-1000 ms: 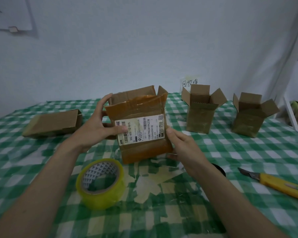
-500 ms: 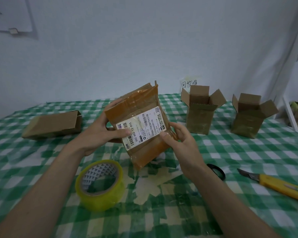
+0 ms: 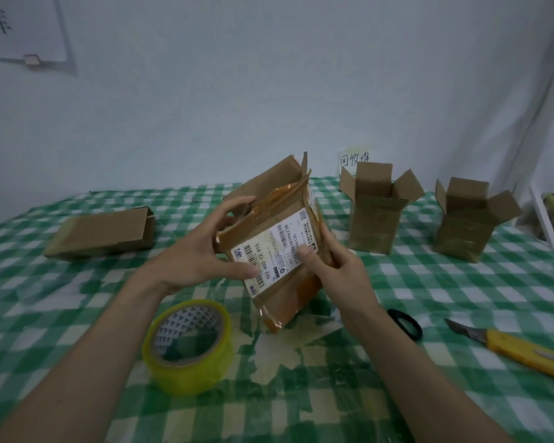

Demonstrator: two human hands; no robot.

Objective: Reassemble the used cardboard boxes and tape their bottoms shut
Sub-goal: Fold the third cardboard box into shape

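Note:
A used brown cardboard box (image 3: 282,289) with a white shipping label and shiny old tape tilts to the right above the table, one lower corner near the cloth. My left hand (image 3: 202,247) grips its left side, thumb on the label and fingers curled over the top edge. My right hand (image 3: 336,260) holds its right side, thumb pressed on the label. A roll of yellowish clear tape (image 3: 187,345) lies flat in front of my left arm. A yellow utility knife (image 3: 522,348) lies at the right with its blade out.
Two assembled boxes (image 3: 376,219) (image 3: 466,231) stand with flaps open at the back right. A flattened box (image 3: 101,233) lies at the back left. Black scissor handles (image 3: 405,324) show beside my right wrist. The table wears a green checked cloth (image 3: 77,302). A white frame (image 3: 544,219) stands at the right edge.
Upright on the table a second ago, the box has been lifted and tilted to the right. My right thumb has moved onto the label.

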